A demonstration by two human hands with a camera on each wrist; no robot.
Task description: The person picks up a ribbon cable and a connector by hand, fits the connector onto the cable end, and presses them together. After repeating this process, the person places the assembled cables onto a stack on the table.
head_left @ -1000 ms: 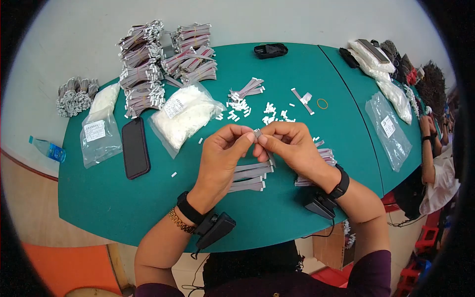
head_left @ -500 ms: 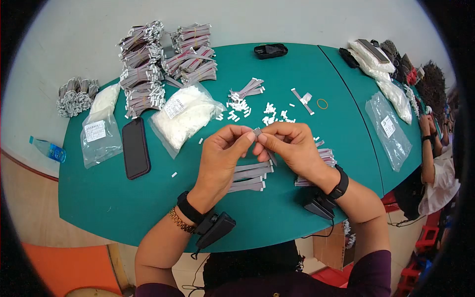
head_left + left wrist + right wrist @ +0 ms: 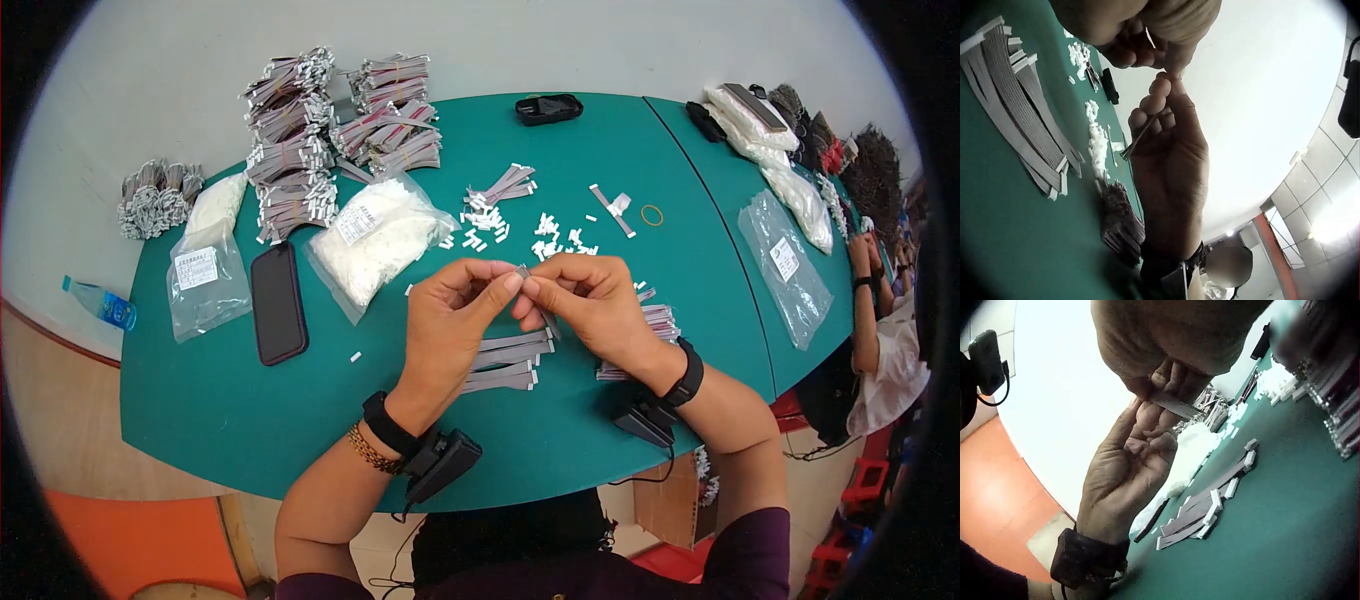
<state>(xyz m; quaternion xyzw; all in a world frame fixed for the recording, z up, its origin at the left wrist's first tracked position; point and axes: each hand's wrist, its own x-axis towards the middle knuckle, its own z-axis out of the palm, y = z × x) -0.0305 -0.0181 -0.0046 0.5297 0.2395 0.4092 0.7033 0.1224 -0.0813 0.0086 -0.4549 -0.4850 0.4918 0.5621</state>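
In the head view both hands meet over the middle of the green table. My left hand (image 3: 448,325) pinches the upper end of a grey ribbon cable (image 3: 549,321) between thumb and index finger. Right beside it, my right hand (image 3: 600,308) grips the same cable, its tail hanging below the fingers. The right wrist view shows the flat grey strip (image 3: 1175,405) coming out from between the fingertips. Whatever sits at the pinched end is hidden by the fingers. Several ribbon cables (image 3: 505,362) with white ends lie under the hands, and a cable bundle (image 3: 660,322) lies by the right wrist.
Small white connectors (image 3: 484,222) lie scattered beyond the hands, near loose cables (image 3: 505,183). A plastic bag of white pieces (image 3: 388,240) and a phone (image 3: 279,305) are on the left. Tall cable stacks (image 3: 290,155) stand behind. A rubber band (image 3: 652,215) and an empty bag (image 3: 785,262) lie right.
Both hands stay in nearly the same place on the ribbon cable, with only a slight shift of the fingers. The head view has moved a little.
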